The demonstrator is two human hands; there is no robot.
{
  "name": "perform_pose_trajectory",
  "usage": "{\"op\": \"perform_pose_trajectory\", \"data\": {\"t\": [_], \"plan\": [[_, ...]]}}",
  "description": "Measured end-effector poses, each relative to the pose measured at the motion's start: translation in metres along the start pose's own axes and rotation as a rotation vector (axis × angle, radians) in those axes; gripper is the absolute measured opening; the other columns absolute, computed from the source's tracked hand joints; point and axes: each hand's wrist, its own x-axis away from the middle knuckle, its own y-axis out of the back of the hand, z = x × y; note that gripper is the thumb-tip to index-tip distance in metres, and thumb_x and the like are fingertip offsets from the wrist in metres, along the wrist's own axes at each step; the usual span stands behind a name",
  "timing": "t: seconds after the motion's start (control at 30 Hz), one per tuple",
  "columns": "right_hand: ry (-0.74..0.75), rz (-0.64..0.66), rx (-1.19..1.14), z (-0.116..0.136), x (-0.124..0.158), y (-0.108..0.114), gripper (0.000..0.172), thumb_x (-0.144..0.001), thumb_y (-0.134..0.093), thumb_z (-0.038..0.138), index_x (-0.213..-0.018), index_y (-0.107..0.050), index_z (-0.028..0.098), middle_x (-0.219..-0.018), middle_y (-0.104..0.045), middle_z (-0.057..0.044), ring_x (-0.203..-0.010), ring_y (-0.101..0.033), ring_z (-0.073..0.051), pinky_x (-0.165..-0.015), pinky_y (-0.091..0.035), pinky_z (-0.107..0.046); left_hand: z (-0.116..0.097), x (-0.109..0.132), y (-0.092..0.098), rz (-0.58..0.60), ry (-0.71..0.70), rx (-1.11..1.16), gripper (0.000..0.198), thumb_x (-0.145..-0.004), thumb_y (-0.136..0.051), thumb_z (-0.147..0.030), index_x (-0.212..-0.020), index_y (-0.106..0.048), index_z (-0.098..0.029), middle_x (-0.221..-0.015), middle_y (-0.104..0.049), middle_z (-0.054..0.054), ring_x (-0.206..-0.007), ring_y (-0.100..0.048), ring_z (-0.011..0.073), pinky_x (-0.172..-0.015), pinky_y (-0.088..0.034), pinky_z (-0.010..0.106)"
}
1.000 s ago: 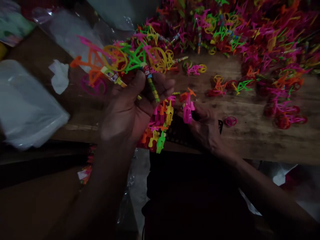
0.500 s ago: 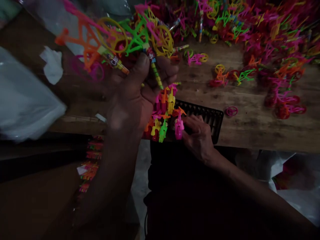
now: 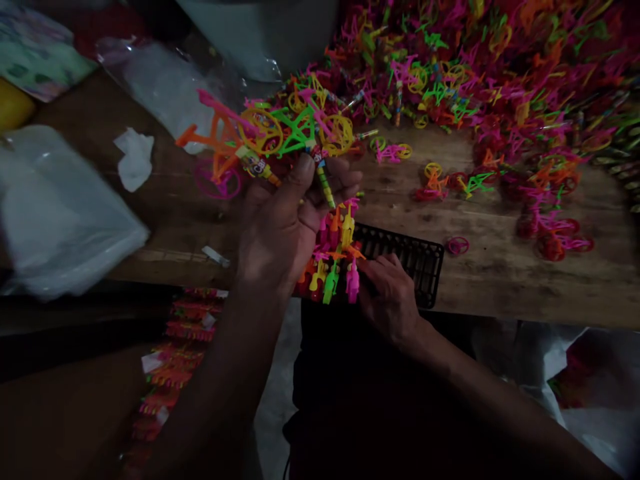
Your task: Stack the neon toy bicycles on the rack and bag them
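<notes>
Left grip (image 3: 285, 220): palm turned up, thumb and fingers closed on a bunch of toy bicycles (image 3: 295, 133), orange and green frames showing, with yellow wheels. A printed candy tube (image 3: 324, 177) lies across my fingers. Right grip (image 3: 393, 293): narrow, fingers curled, fingertips at the pink toy (image 3: 353, 283) and its orange handlebar (image 3: 356, 252); cannot tell whether I pinch it or only touch it. The pink toy sits at the right end of the front row in the black tray (image 3: 438, 275), next to the green toy (image 3: 331, 283). Slots right of it show bare behind my knuckles. Tray lies at the near edge of the wooden surface (image 3: 480, 287). Magenta wheel (image 3: 457, 246) just right of the tray; large heap (image 3: 475, 73) of toys beyond, far right.
</notes>
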Motion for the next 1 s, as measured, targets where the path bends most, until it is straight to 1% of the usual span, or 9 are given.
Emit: {"op": "perform_pose_trajectory", "data": {"t": [0.13, 0.23, 0.4, 0.5, 0.67, 0.77, 0.87, 0.93, 1.0], "plan": [[0.034, 0.032, 0.04, -0.003, 0.002, -0.005, 0.02, -0.101, -0.049, 0.015, -0.1, -0.069, 0.018, -0.079, -0.071, -0.006, -0.072, -0.06, -0.022, -0.073, -0.044, -0.036, 0.0, 0.0, -0.001, -0.005, -0.006, 0.015, 0.03, -0.101, -0.054, -0.015, -0.081, -0.074, -0.026, -0.079, -0.076, -0.002, -0.081, -0.077, 0.0183, -0.096, -0.065, 0.044], [0.052, 0.079, 0.096, -0.006, 0.004, -0.009, 0.021, -0.102, -0.047, 0.016, -0.101, -0.068, 0.019, -0.078, -0.069, -0.006, -0.072, -0.059, -0.022, -0.073, -0.045, -0.036, -0.001, -0.001, 0.001, 0.014, -0.011, -0.028, 0.019, -0.098, -0.064, -0.021, -0.083, -0.073, -0.026, -0.082, -0.077, -0.001, -0.082, -0.077, 0.02, -0.092, -0.066, 0.042], [0.066, 0.141, 0.137, -0.01, 0.006, -0.012, 0.021, -0.101, -0.045, 0.014, -0.099, -0.065, 0.02, -0.083, -0.069, -0.006, -0.077, -0.058, -0.022, -0.075, -0.044, -0.034, -0.005, -0.003, 0.008, -0.015, 0.004, -0.091, 0.016, -0.098, -0.063, -0.03, -0.084, -0.07, -0.025, -0.091, -0.079, 0.001, -0.103, -0.077, 0.0238, -0.089, -0.066, 0.039], [0.071, 0.191, 0.147, -0.012, 0.003, -0.011, 0.021, -0.1, -0.044, 0.015, -0.099, -0.065, 0.019, -0.088, -0.07, -0.008, -0.08, -0.058, -0.022, -0.078, -0.044, -0.035, -0.003, -0.004, 0.011, -0.034, 0.014, -0.145, 0.015, -0.093, -0.074, -0.037, -0.084, -0.068, -0.026, -0.094, -0.079, 0.002, -0.117, -0.073, 0.0278, -0.088, -0.065, 0.039], [0.009, 0.312, 0.119, -0.011, -0.006, -0.009, 0.016, -0.098, -0.05, 0.015, -0.099, -0.066, 0.018, -0.096, -0.071, -0.011, -0.085, -0.061, -0.023, -0.078, -0.044, -0.034, -0.012, -0.006, 0.012, 0.027, -0.03, -0.203, 0.027, -0.08, -0.085, -0.047, -0.085, -0.067, -0.028, -0.094, -0.077, -0.001, -0.117, -0.071, 0.0285, -0.093, -0.062, 0.043], [-0.039, 0.339, 0.093, -0.008, -0.01, -0.009, 0.016, -0.097, -0.052, 0.012, -0.1, -0.067, 0.016, -0.101, -0.072, -0.013, -0.09, -0.064, -0.023, -0.082, -0.047, -0.035, -0.032, 0.004, -0.004, 0.084, -0.066, -0.275, 0.022, -0.08, -0.083, -0.043, -0.086, -0.067, -0.029, -0.092, -0.077, -0.004, -0.108, -0.073, 0.0248, -0.092, -0.062, 0.043], [-0.051, 0.368, -0.021, -0.009, -0.012, 0.002, 0.017, -0.094, -0.054, 0.01, -0.104, -0.066, 0.015, -0.103, -0.074, -0.013, -0.093, -0.067, -0.023, -0.083, -0.051, -0.034, -0.042, 0.03, -0.033, 0.089, -0.056, -0.29, 0.009, -0.092, -0.069, -0.035, -0.089, -0.068, -0.026, -0.09, -0.077, 0.0, -0.099, -0.076, 0.0241, -0.08, -0.064, 0.039], [-0.045, 0.358, -0.117, -0.015, -0.01, 0.024, 0.019, -0.094, -0.054, 0.009, -0.106, -0.067, 0.016, -0.103, -0.074, -0.011, -0.092, -0.069, -0.021, -0.082, -0.053, -0.032, -0.034, 0.049, -0.055, 0.11, -0.032, -0.254, 0.013, -0.096, -0.062, -0.032, -0.088, -0.067, -0.022, -0.088, -0.077, 0.004, -0.091, -0.078, 0.0226, -0.071, -0.063, 0.033], [-0.061, 0.296, -0.16, -0.027, -0.008, 0.058, 0.02, -0.096, -0.053, 0.013, -0.104, -0.07, 0.018, -0.098, -0.075, -0.008, -0.086, -0.07, -0.02, -0.078, -0.054, -0.031, -0.015, 0.061, -0.076, 0.11, 0.018, -0.18, 0.018, -0.097, -0.062, -0.035, -0.09, -0.067, -0.02, -0.081, -0.075, 0.003, -0.078, -0.078, 0.0188, -0.061, -0.059, 0.026]]}}
